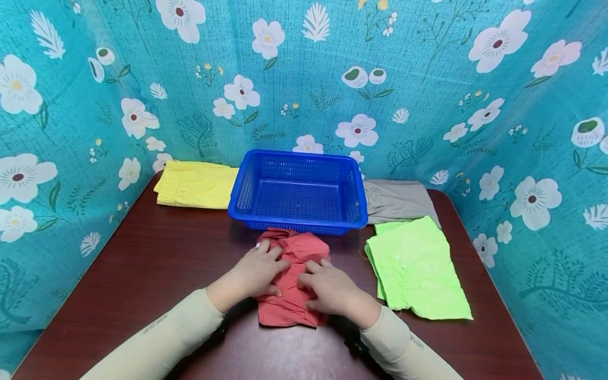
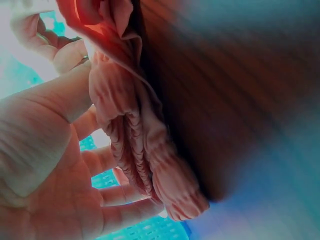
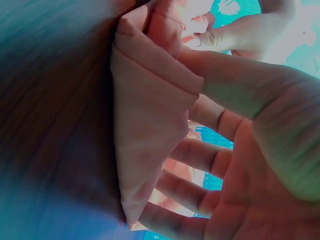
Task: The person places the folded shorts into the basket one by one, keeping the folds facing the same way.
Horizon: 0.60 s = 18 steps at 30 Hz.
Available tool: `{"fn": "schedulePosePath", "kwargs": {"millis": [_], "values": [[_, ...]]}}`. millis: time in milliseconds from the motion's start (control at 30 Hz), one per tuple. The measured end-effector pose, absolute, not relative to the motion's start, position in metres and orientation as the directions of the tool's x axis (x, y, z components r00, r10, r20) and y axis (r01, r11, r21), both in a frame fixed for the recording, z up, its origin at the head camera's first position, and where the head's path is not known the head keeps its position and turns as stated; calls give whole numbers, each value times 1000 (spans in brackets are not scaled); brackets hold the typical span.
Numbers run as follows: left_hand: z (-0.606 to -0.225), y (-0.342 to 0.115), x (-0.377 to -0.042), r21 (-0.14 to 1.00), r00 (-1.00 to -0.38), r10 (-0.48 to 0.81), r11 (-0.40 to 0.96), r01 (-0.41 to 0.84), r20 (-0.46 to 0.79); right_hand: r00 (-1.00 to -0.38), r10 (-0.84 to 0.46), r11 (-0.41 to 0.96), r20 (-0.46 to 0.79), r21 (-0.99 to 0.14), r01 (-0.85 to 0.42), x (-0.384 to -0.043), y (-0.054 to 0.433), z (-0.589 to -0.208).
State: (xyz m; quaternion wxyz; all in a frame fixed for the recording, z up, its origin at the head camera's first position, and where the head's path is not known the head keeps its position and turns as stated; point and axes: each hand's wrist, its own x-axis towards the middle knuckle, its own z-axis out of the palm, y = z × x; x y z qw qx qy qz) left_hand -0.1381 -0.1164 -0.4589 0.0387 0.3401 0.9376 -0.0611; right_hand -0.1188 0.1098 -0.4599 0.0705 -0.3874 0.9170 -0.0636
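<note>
The folded red elastic-waisted garment (image 1: 294,285) lies directly under and between the two hands, midway between the left and right edges of the table (image 1: 166,274), its long axis running from the person's side toward the far edge. Neither hand is nearer: the left hand (image 1: 256,270) rests on its left side and the right hand (image 1: 330,287) on its right, though the left fingertips reach farther toward the far end (the left wrist view shows gathered cloth there, beside the spread fingers). Both hands look relaxed, fingers parted and slightly bent on the fabric, neither clenched nor gripping a fold. The blue perforated plastic basket (image 1: 299,200) sits straight beyond the garment near the table's far edge, its longer sides crossing the garment's axis; whether cloth and basket touch I cannot tell. A folded yellow elastic-waisted garment (image 1: 195,184) lies by the far left corner, a folded grey cloth (image 1: 399,200) by the far right corner, and a folded lime-green garment (image 1: 418,269) nearer the person, toward the right edge, well apart from the red one.
</note>
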Motion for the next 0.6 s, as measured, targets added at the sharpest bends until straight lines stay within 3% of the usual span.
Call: {"fn": "schedulePosePath", "kwargs": {"millis": [267,600], "values": [[-463,-102,-134,-88,-761,647,756,649,-57,-708,-703,707,-62,-172,-686,-115,127,-459],[-473,-106,-130,40,-786,618,786,617,-9,-715,-697,710,-48,-185,-679,-114,132,-463]]}}
